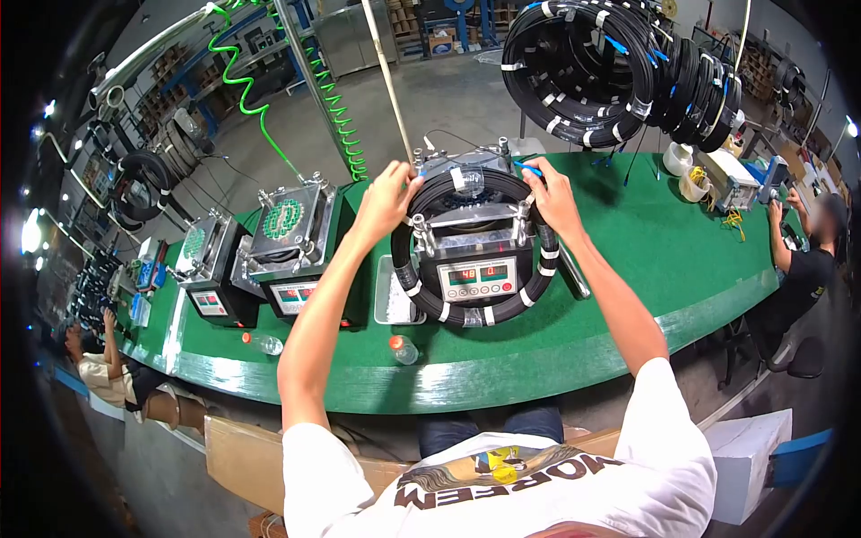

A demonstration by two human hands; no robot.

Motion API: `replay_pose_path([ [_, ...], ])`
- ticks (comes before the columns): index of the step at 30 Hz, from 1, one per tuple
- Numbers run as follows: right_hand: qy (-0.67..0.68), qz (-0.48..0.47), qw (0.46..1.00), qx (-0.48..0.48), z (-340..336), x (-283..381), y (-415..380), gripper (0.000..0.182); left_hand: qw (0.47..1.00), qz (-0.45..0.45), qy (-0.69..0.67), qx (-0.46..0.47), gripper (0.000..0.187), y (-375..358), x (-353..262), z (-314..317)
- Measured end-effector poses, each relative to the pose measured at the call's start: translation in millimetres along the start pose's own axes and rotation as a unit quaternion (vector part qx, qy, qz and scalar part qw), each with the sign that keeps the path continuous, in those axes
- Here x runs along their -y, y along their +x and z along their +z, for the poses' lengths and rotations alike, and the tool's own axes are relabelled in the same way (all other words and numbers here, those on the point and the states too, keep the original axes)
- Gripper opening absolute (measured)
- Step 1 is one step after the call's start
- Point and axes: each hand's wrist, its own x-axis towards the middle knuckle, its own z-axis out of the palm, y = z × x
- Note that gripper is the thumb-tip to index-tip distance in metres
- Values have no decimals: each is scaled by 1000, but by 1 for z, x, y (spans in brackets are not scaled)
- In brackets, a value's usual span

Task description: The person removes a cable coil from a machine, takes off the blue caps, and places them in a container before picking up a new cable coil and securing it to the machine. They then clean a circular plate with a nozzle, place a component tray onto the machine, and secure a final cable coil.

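Observation:
A black cable coil (413, 280) with white bands hangs around the front of a machine with a red digital display (477, 279). My left hand (387, 199) is at the coil's upper left, its fingers bent together near the machine's top; what they pinch is too small to make out. At the upper right, my right hand (552, 199) holds a blue-tipped cable end (529, 169) between thumb and fingers. A clear plastic piece (468, 182) lies at the top of the coil.
Two similar machines (291, 220) (212, 269) stand to the left. Two bottles (404, 350) (263, 343) and a white tray (382, 300) rest on the green table (628, 260). More coils (578, 72) hang at the upper right. Co-workers (807, 242) (112, 368) sit at both sides.

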Motion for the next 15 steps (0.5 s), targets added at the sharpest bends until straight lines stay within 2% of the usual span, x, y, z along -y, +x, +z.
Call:
replay_pose_path([
  [3, 53, 18, 998, -28, 10, 5, -1, 20, 998, -17, -52, -5, 23, -5, 1, 7],
  [4, 73, 30, 996, -38, 12, 8, -3, 20, 996, -61, -66, 24, 22, -4, -2, 6],
  [5, 28, 34, 998, -34, 15, 1, -3, 20, 993, -91, -62, 43, 23, -3, -8, 5],
  [8, 27, 35, 999, -12, 17, -4, 4, 21, 987, -141, -50, 58, 30, -2, -7, 8],
  [9, 21, -2, 1000, 2, 19, -5, 9, 20, 989, -126, -46, 61, 30, -1, -6, 8],
  [12, -34, 21, 998, 45, 11, -2, 21, 20, 994, -93, -2, 49, 26, 10, -6, 6],
  [15, -15, 18, 999, 23, -3, 15, 40, 19, 997, -72, 31, 27, 24, 31, -26, -12],
])
